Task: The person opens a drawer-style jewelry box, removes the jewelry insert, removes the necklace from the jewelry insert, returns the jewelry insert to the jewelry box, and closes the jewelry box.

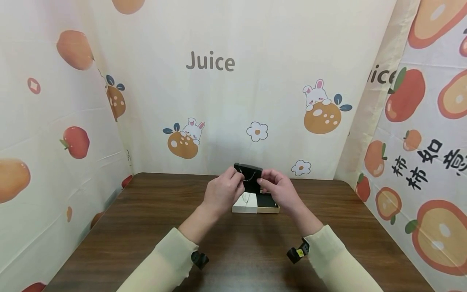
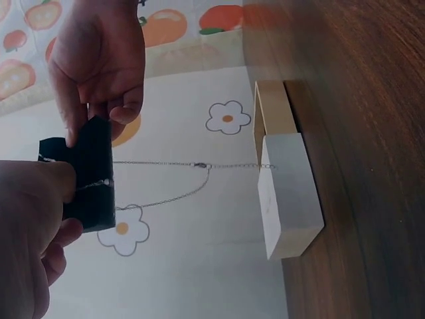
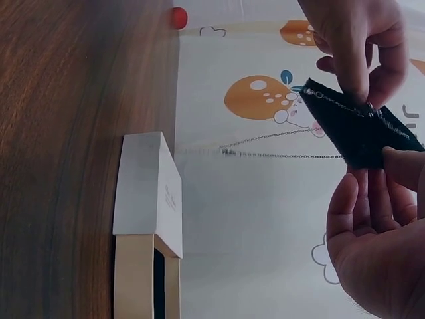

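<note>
A black jewellery pad (image 1: 252,184) is held up above the table, a thin silver necklace (image 2: 159,163) draped across its face. The necklace's clasp end hangs in a loop below the pad, over a small box. My right hand (image 1: 279,187) grips the pad's right side, thumb on the front and fingers behind, as the right wrist view shows. At the pad's face my left hand (image 1: 225,188) pinches the necklace chain; its fingertips partly hide the contact. The box has a white sleeve (image 3: 143,186) and a cream tray (image 3: 136,279) with a black inside, partly slid out.
The box rests on a dark brown wooden table (image 1: 164,227), near its back edge. Behind and beside the table hang printed curtains (image 1: 233,97) with fruit and rabbit drawings. A small black device (image 1: 298,251) is strapped at the right wrist.
</note>
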A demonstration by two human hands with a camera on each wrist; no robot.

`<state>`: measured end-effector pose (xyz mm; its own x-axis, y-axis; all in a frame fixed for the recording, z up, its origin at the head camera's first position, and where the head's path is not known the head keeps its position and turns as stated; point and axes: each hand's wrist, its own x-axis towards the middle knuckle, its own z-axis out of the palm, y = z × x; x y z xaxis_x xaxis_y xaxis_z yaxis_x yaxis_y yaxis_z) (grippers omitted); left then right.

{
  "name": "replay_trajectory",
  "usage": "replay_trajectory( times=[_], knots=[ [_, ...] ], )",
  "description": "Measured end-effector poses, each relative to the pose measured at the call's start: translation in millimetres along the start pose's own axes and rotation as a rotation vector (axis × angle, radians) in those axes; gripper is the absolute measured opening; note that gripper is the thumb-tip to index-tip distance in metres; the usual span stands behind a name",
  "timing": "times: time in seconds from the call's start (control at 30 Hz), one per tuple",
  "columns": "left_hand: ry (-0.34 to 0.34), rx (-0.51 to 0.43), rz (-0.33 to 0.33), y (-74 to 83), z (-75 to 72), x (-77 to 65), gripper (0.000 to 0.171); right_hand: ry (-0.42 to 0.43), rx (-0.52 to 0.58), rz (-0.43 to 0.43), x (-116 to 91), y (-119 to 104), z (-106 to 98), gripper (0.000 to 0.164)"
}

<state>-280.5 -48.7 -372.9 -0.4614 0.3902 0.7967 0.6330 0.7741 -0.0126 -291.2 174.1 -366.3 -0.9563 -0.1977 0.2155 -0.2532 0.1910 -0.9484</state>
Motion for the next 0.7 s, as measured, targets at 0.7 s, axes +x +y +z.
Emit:
replay_trajectory(
  times=[0.7],
  knots=[
    [0.104, -0.122, -0.059, -12.1, -8.5, 14.1, 0.013, -0.012, 0.015, -0.006, 0, 5, -1, 0.019]
  ],
)
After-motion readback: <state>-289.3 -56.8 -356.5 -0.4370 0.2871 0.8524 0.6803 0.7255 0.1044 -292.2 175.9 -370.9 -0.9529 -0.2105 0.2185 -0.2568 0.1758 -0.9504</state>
